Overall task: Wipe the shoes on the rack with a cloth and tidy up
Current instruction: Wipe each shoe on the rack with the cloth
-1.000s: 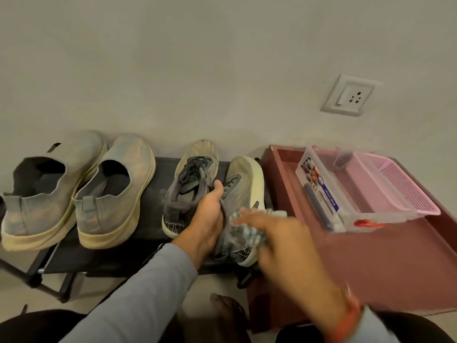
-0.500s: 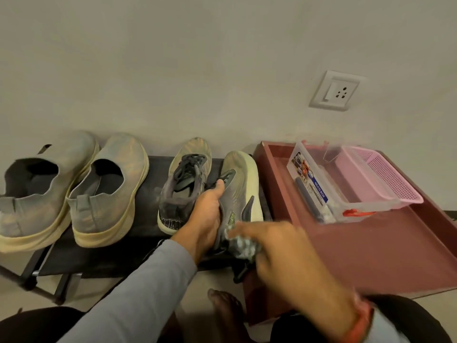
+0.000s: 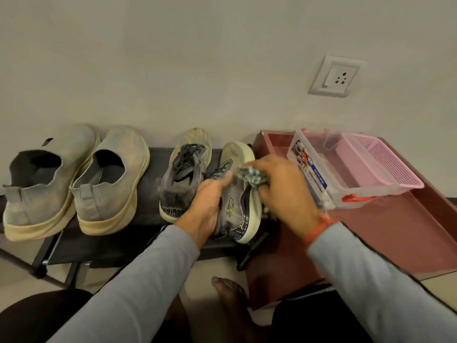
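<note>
The left hand [image 3: 206,206] grips the right-hand laced sneaker [image 3: 238,194] around its inner side and collar, thumb lying up along the tongue, and holds it tipped so its pale sole faces right. The right hand [image 3: 279,186] is clamped on a crumpled grey-and-white cloth [image 3: 249,175], fingers curled round it, pressing it against the upper side of that sneaker near the laces. Half a second ago the cloth was low on the sneaker, close to the heel; it has now travelled up toward the toe end, and the right hand with it, so the sneaker's heel and side logo are uncovered. The left hand has kept its grip in much the same spot.

The sneaker sits at the right end of the black shoe rack [image 3: 148,219]. Just left of it stands its mate, the other laced sneaker [image 3: 184,177], upright and untouched. Further left along the rack is a pair of grey slip-on shoes [image 3: 74,179] with cream soles, side by side, heels toward the person.

Right of the rack, touching its end, is a dark red tray [image 3: 395,231]. On the tray rests a clear plastic box [image 3: 319,169] with a red latch, and a pink basket [image 3: 385,164] sits in it. A wall socket [image 3: 336,76] is above the tray. A bare foot [image 3: 230,290] shows on the floor below the rack.
</note>
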